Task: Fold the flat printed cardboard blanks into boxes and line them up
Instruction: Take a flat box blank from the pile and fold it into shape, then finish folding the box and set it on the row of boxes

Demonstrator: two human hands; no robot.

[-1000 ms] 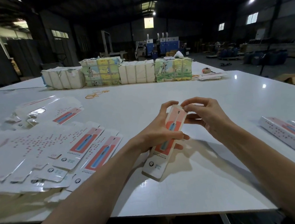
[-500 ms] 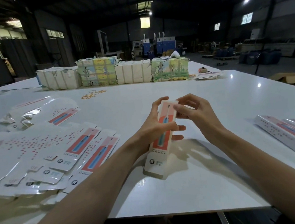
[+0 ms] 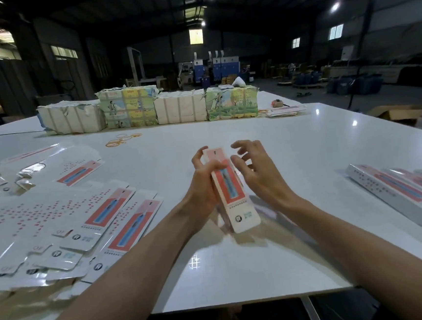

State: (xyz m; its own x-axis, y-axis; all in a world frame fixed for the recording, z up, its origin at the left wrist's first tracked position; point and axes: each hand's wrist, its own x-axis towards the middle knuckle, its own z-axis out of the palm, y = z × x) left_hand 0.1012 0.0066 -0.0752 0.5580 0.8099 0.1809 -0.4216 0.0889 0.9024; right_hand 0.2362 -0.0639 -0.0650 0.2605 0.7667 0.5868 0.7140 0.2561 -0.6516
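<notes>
A long narrow folded box [image 3: 233,193], white with a red and blue print, is held above the middle of the white table [image 3: 292,137]. My left hand [image 3: 203,183] grips its left side, thumb across the printed face. My right hand [image 3: 254,171] hovers just right of the box with its fingers spread and loosely bent, holding nothing. A fanned pile of flat printed blanks [image 3: 65,223] lies at the left. Finished boxes [image 3: 398,189] lie side by side at the right edge.
Wrapped bundles of packed stock [image 3: 146,106] stand in a row along the far side. Yellow rubber bands [image 3: 121,139] lie in front of them. A few loose blanks [image 3: 284,111] sit far right. The table's near edge runs just below my forearms.
My right hand has let go of the box's top end and opened beside it. The box has swung so that its lower end now points to the right.
</notes>
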